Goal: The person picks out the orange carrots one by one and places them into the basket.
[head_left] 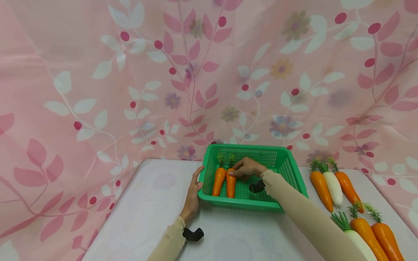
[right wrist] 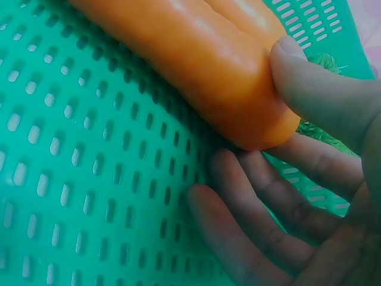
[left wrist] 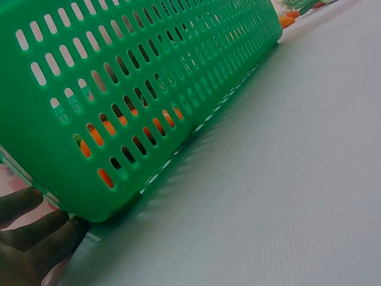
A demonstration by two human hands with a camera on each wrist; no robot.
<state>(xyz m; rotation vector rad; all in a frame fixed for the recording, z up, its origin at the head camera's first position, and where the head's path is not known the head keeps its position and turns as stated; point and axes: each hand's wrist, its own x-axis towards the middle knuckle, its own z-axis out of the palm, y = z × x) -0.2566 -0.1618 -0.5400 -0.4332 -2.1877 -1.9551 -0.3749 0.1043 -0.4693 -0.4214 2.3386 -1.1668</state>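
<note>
A green perforated plastic basket (head_left: 248, 204) stands on the table, and two orange carrots lie side by side at its left end. My right hand (head_left: 246, 168) reaches inside and holds the right-hand carrot (head_left: 230, 186) near its leafy top. In the right wrist view the thumb (right wrist: 324, 89) presses on the carrot (right wrist: 208, 65) while fingers reach underneath its thick end. The other carrot (head_left: 218, 181) lies just left of it. My left hand (head_left: 192, 194) rests against the basket's left side; its fingers (left wrist: 44, 235) lie by the basket's corner in the left wrist view.
Right of the basket lie two groups of vegetables on the table (head_left: 156, 188): a white radish (head_left: 334, 188) between carrots at the back, and another white radish (head_left: 359, 241) beside carrots (head_left: 388, 239) nearer the front. A pink floral cloth (head_left: 209, 90) hangs behind.
</note>
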